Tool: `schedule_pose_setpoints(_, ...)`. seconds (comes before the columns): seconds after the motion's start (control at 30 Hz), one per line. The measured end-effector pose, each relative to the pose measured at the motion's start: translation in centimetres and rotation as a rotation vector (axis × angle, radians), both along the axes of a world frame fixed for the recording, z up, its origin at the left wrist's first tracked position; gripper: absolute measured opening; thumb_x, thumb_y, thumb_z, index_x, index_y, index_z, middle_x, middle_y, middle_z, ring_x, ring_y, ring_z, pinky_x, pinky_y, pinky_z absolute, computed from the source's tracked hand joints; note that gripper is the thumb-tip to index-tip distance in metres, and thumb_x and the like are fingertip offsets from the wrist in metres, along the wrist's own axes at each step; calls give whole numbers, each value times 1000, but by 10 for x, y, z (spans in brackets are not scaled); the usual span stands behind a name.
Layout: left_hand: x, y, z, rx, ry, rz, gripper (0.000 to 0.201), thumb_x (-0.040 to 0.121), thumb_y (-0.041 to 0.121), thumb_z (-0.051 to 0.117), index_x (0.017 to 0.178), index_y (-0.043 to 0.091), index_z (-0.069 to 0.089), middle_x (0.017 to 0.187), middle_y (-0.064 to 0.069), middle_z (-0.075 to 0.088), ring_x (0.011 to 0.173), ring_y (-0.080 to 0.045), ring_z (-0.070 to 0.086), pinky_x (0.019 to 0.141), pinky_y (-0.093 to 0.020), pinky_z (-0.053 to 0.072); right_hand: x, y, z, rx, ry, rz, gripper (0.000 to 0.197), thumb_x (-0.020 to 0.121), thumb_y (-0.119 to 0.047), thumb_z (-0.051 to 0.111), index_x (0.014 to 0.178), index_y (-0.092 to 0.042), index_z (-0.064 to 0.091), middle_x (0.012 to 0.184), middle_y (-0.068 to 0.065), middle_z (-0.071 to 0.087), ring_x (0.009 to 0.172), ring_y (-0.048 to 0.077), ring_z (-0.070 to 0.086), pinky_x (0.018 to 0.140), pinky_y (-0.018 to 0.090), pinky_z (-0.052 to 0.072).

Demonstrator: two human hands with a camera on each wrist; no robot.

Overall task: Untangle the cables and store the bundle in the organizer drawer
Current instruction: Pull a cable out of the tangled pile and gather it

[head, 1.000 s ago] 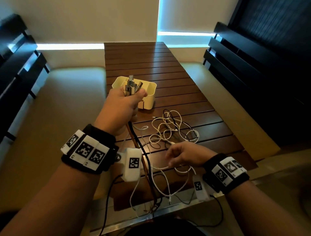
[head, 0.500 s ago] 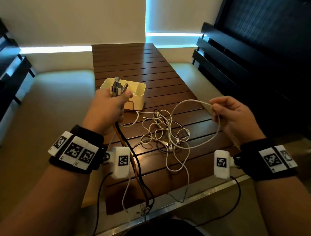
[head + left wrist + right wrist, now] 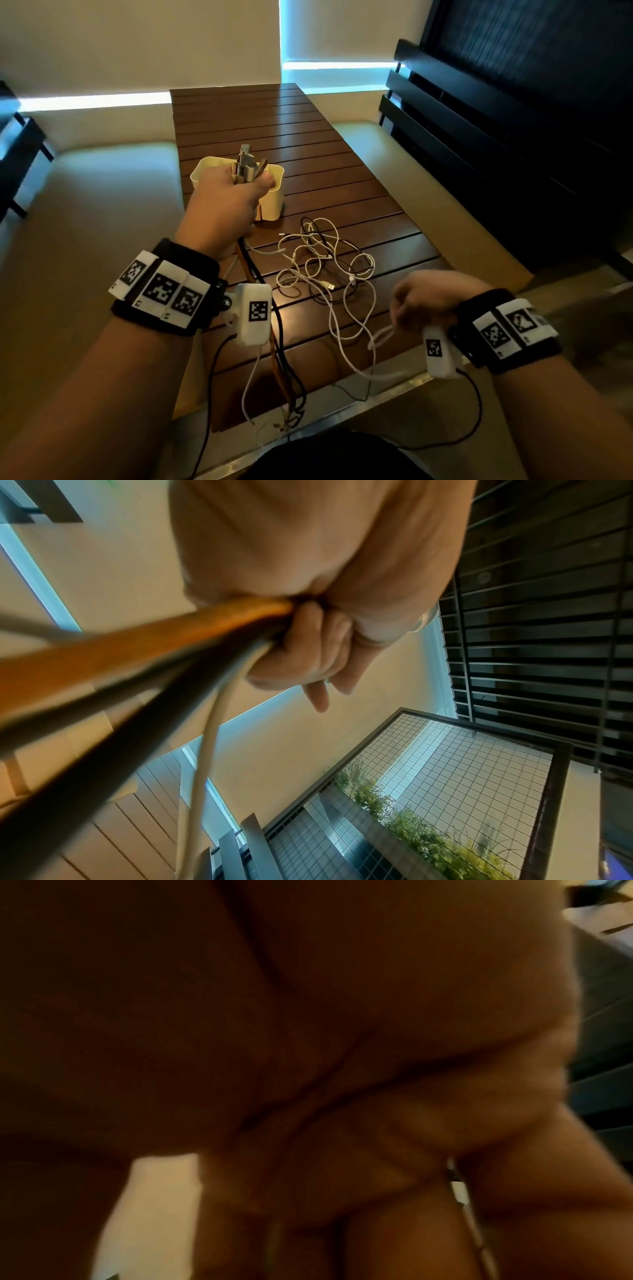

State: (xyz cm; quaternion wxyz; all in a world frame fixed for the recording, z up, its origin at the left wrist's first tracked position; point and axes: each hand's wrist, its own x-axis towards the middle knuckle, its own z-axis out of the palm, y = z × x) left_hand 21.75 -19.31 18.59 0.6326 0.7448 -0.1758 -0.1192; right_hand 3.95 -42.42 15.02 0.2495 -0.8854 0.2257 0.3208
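My left hand (image 3: 226, 205) is raised in front of the cream organizer (image 3: 275, 205) and grips a bundle of cables, whose USB plugs (image 3: 247, 164) stick up out of the fist. In the left wrist view my left hand (image 3: 308, 647) is curled round an orange cable (image 3: 137, 645), dark ones and a white cable (image 3: 209, 737), all trailing down. A tangle of white and black cables (image 3: 322, 260) lies on the table. My right hand (image 3: 424, 298), blurred, is low near the front right and pinches a white cable (image 3: 380, 337). The right wrist view is dark; a thin white cable (image 3: 455, 1185) runs between the fingers.
The brown slatted table (image 3: 308, 137) runs away from me, with cushioned benches on both sides. Dark slatted backrests (image 3: 479, 144) stand at the right. The held cables hang over the table's near metal edge (image 3: 342, 407).
My right hand has dropped from its raised spot at the right down to the table's front right, drawing the white cable toward me. The left hand keeps its grip by the organizer.
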Motion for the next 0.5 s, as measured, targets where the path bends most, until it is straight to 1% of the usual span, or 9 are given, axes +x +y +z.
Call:
schedule_pose_setpoints(0.07,-2,0,2,-10,9,-8,37,100,26,59,113,-8,60,56,3,35,43,-10,32,43,-25,30,-4,8,0,135,101,63,8,91,-17,64,97,-17,68,94,-2,73,86,13,68,83,33,57)
schedule_pose_setpoints(0.13,-5,1,3,-9,16,3,30,100,25,58,111,-3,63,58,2,35,43,-9,32,44,-25,31,-5,13,1,384,97,27,9,89,-7,64,94,-15,67,93,2,73,85,17,69,84,37,58)
schedule_pose_setpoints(0.17,-6,2,4,-11,17,8,28,100,25,57,110,-1,64,59,2,36,44,-9,33,44,-25,31,-4,15,3,451,73,26,10,88,-5,64,94,-14,66,92,2,73,85,19,70,84,37,58)
schedule_pose_setpoints(0.2,-7,1,4,-16,16,10,28,101,25,57,111,-1,64,59,2,35,45,-9,33,45,-25,31,-1,18,3,443,37,57,10,89,-7,65,95,-14,65,92,1,74,87,19,70,84,37,58)
schedule_pose_setpoints(0.23,-8,1,4,-19,14,7,30,100,25,57,111,-2,63,59,2,35,45,-10,32,45,-25,30,3,20,2,385,-18,100,10,89,-11,67,97,-16,65,93,-1,74,89,17,70,85,36,57)
schedule_pose_setpoints(0.3,-11,-1,4,-15,6,-11,29,100,25,57,108,-2,63,59,1,34,45,-11,31,45,-25,30,12,25,-5,274,-162,140,12,89,-23,70,100,-22,66,97,-6,72,92,9,68,88,32,53)
schedule_pose_setpoints(0.4,-15,-4,2,-23,7,-33,22,101,26,57,100,6,66,58,0,34,44,-11,31,44,-24,31,25,26,-20,261,-412,53,15,87,-30,73,99,-26,67,99,-9,71,93,3,67,90,32,54)
schedule_pose_setpoints(0.47,-18,-5,-1,-28,5,-41,22,101,26,57,100,6,66,55,4,36,43,-9,32,44,-23,31,28,29,-29,305,-545,-33,13,88,-29,72,100,-25,67,101,-8,70,93,5,67,86,30,56)
schedule_pose_setpoints(0.5,-20,-6,-2,-44,16,-51,23,101,26,57,101,5,65,53,6,36,42,-8,32,44,-23,31,29,33,-32,342,-594,-77,14,89,-27,71,103,-24,67,103,-8,70,94,7,67,83,27,56)
